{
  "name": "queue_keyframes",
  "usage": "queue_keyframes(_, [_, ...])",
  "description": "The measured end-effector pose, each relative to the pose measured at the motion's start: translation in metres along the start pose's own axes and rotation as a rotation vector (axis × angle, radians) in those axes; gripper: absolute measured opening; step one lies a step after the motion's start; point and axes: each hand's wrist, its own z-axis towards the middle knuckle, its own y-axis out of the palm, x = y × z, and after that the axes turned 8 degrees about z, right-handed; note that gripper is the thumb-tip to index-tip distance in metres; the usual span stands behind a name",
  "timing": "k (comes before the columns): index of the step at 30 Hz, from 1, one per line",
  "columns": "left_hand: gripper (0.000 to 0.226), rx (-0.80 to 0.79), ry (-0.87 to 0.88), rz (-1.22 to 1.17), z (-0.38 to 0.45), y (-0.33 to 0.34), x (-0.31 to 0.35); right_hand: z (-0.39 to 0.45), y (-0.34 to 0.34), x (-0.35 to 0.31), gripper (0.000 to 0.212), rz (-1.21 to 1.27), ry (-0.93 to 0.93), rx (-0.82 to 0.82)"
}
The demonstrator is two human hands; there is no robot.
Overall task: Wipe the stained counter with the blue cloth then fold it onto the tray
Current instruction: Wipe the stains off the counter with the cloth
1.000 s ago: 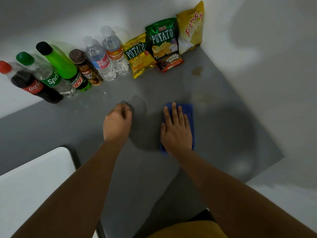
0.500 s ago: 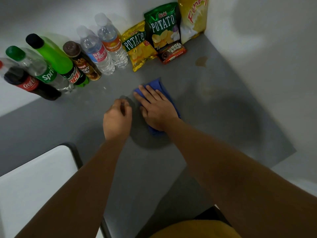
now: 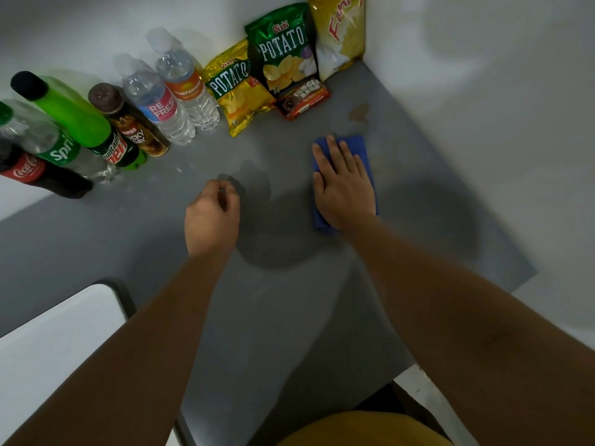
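Our right hand (image 3: 343,185) presses flat, fingers slightly spread, on the blue cloth (image 3: 360,149) at mid-counter (image 3: 289,317). Our left hand (image 3: 211,217) rests curled in a loose fist on the bare surface. A brownish stain (image 3: 359,112) remains at one o'clock from the cloth. Risk: a long stroke toward twelve o'clock could knock the fudge bar (image 3: 302,99) or the crinkly chip bags (image 3: 281,49). The cloth looks soft and folded; the grey counter is smooth and matte. A white tray (image 3: 48,342) lies at eight o'clock.
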Motion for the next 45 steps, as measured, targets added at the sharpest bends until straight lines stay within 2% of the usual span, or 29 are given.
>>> queue_keyframes(4, [0.03,-0.021,0.042,-0.008,-0.001,0.006,0.014,-0.041,0.003,0.003,0.059,-0.007,0.128,0.056])
queue_keyframes(8, [0.032,-0.041,0.072,-0.034,-0.001,0.014,0.03,-0.08,0.018,-0.017,0.062,-0.013,0.19,0.028])
queue_keyframes(12, [0.034,-0.036,0.1,-0.035,-0.004,0.025,0.046,-0.088,0.025,-0.03,0.062,-0.002,0.125,-0.035])
queue_keyframes(19, [0.036,-0.04,0.108,0.002,-0.006,0.036,0.059,-0.043,0.01,-0.013,0.061,0.026,-0.059,-0.063])
queue_keyframes(25, [0.034,-0.038,0.099,0.042,-0.006,0.031,0.062,0.01,-0.01,0.015,0.058,0.028,-0.08,-0.076])
queue_keyframes(32, [0.033,-0.042,0.111,0.035,-0.003,0.022,0.065,0.026,-0.026,0.047,0.058,0.039,0.039,-0.025])
queue_keyframes(38, [0.034,-0.051,0.122,0.015,-0.004,0.021,0.066,0.004,-0.033,0.073,0.06,0.015,0.175,0.042])
queue_keyframes(45, [0.033,-0.07,0.09,-0.003,-0.006,0.024,0.074,-0.037,-0.02,0.052,0.062,-0.017,0.257,0.068])
